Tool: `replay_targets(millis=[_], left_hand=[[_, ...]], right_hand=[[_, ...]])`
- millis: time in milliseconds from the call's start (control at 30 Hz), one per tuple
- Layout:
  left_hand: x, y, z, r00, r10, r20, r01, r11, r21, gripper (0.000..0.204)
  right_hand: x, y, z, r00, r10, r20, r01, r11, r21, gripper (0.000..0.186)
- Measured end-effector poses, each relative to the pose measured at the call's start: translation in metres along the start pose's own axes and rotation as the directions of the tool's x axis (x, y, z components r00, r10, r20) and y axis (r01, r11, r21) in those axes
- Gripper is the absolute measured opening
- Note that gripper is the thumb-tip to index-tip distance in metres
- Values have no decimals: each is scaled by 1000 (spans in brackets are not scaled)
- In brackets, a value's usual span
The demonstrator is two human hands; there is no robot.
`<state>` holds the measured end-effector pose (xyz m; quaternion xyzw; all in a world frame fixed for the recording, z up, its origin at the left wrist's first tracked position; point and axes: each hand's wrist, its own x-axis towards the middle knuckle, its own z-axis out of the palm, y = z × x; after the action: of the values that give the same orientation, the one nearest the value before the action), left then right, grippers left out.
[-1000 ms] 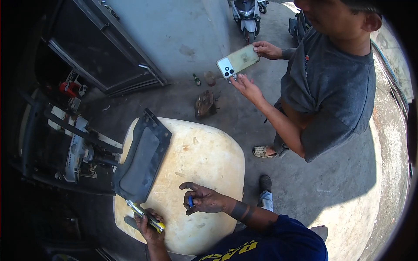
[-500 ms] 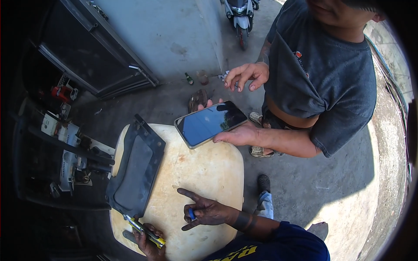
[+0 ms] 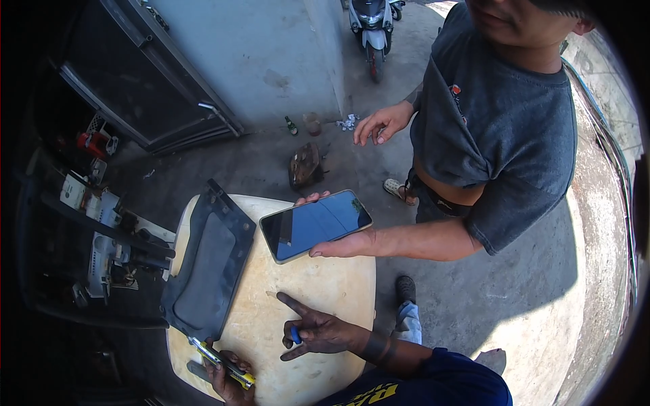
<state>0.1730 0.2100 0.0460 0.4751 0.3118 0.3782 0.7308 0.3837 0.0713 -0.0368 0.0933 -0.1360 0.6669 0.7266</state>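
At the table's near edge my left hand [image 3: 229,387] is closed round a yellow-and-grey utility knife [image 3: 227,365]. The knife's far end meets the lower corner of a dark plastic panel [image 3: 211,254], which lies along the left side of the pale round-cornered table [image 3: 318,365]. My right hand [image 3: 321,331] is over the table with the index finger stretched out. A small blue piece [image 3: 295,334] is gripped among its bent fingers; its kind I cannot make out. Beyond it, a co-worker's hand [image 3: 349,242] holds a large smartphone [image 3: 316,225], screen up, above the table.
The co-worker in a dark grey shirt [image 3: 514,142] stands at the far right, the other hand [image 3: 384,124] hanging free. Behind are a brown bag-like object [image 3: 306,166], a green bottle [image 3: 291,126] and a scooter [image 3: 372,34]. Dark bars [image 3: 108,227] and machine parts crowd the left.
The co-worker's smartphone has moved nearer and a little left over the table. The co-worker's free hand has drawn back slightly. My hands keep nearly the same pose.
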Motion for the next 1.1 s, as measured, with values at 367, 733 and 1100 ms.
replay_targets(millis=[367, 733, 1100], left_hand=[[0, 2, 0, 1000, -11, 25, 13, 997, -74, 63], [1, 2, 1, 999, -16, 48, 22, 989, -146, 62], [4, 1, 1, 997, -28, 76, 42, 980, -195, 62]], right_hand=[[1, 0, 4, 1000, 3, -26, -4, 998, -68, 99], [3, -4, 10, 998, 28, -62, -33, 996, -80, 96], [9, -5, 13, 995, 22, -96, -28, 998, -63, 99]])
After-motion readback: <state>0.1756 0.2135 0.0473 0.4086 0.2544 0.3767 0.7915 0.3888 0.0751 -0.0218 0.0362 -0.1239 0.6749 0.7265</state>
